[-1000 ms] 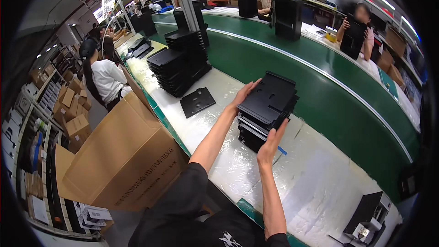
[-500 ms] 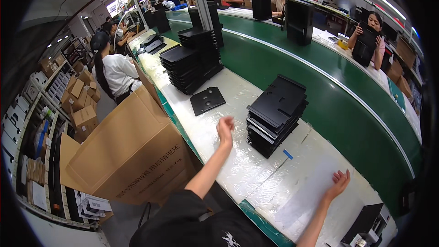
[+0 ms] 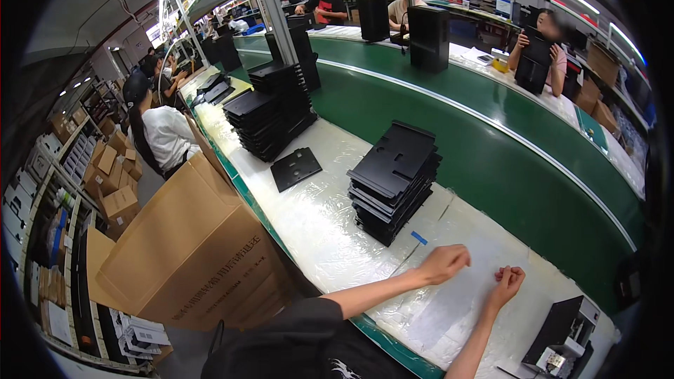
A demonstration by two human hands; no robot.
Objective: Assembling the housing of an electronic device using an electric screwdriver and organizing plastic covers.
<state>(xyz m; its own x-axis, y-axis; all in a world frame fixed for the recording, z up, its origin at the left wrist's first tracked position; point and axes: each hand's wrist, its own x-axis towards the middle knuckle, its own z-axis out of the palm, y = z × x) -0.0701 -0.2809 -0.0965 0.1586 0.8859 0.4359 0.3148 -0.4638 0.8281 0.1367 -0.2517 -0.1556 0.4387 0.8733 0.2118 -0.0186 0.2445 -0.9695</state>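
My left hand (image 3: 446,264) reaches across to the right with its fingers curled closed, above the sheet-covered worktop. Close by on its right, my right hand (image 3: 508,285) is raised with fingers bent together; the two hands are apart. Whatever either one holds, if anything, is too small or hidden to make out. Beneath them lies a pale translucent sheet (image 3: 449,312). A stack of black metal panels (image 3: 394,168) stands just beyond my left hand, with a small blue strip (image 3: 419,238) near its foot.
A single black plate (image 3: 296,168) lies left of the stack, before taller black piles (image 3: 261,116). A black-and-silver device (image 3: 562,337) sits at the near right. An open carton (image 3: 189,260) stands left of the bench. A green conveyor (image 3: 484,147) runs behind; co-workers sit beyond it.
My left hand has swung right, from left of the panel stack to beside my right hand. The fingers of my right hand have drawn together. The view has shifted slightly right.
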